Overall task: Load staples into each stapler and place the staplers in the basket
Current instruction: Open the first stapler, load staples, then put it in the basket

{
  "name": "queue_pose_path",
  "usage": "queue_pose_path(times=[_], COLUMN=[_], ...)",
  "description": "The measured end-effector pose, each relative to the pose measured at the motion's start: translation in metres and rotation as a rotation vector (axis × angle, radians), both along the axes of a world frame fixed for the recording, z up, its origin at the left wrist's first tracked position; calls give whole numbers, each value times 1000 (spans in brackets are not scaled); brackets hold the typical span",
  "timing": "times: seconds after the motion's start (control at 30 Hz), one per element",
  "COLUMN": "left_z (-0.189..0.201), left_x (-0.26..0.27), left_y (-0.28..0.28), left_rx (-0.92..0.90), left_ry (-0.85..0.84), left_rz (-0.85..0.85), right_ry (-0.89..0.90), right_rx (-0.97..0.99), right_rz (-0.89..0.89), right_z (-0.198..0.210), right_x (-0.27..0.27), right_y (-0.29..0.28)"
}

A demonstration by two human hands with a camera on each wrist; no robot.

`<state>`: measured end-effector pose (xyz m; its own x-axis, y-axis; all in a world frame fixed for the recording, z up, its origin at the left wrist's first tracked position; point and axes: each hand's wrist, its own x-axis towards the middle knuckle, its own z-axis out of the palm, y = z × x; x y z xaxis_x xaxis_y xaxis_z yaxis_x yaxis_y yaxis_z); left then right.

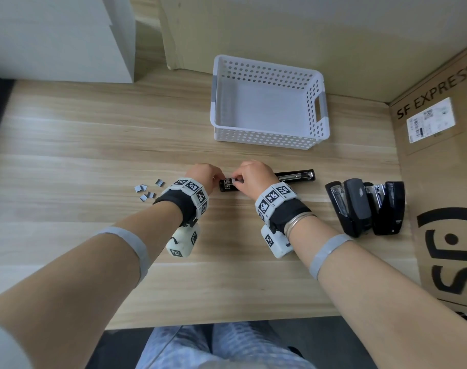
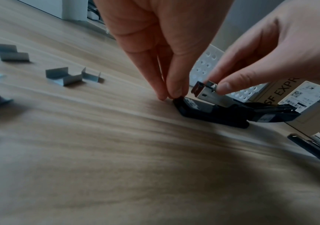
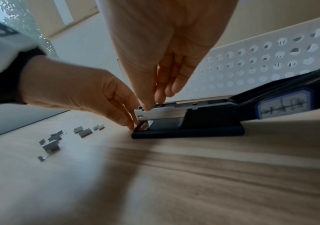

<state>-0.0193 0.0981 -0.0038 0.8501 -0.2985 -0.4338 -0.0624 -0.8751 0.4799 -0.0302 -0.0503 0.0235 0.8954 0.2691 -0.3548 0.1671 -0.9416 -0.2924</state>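
A black stapler (image 1: 288, 177) lies swung open and flat on the table, its metal magazine (image 2: 211, 97) facing up. My left hand (image 1: 206, 174) points its straight fingertips (image 2: 174, 91) down against the front tip of the stapler's base (image 3: 186, 132). My right hand (image 1: 249, 173) pinches a small grey staple strip (image 1: 233, 179) at the magazine's front end (image 3: 155, 113); most of the strip is hidden by the fingers. Several loose staple strips (image 1: 147, 189) lie left of the hands. The white perforated basket (image 1: 317, 121) stands behind with nothing in it.
Two more black staplers (image 1: 353, 206) (image 1: 389, 206) lie opened side by side to the right. A cardboard box (image 1: 445, 182) walls off the right side. A white cabinet (image 1: 67, 35) stands at the back left. The table's front edge (image 1: 227, 324) is near my lap.
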Motion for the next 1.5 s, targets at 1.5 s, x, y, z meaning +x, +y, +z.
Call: queue_pose_path(times=[1.5], left_z=[-7], left_x=[6], left_y=[-21], left_rx=[90], left_ry=[-15], left_rz=[-153], right_ry=[191], right_rx=[-385], right_rz=[-40], right_z=[55], right_x=[28], right_y=[-69])
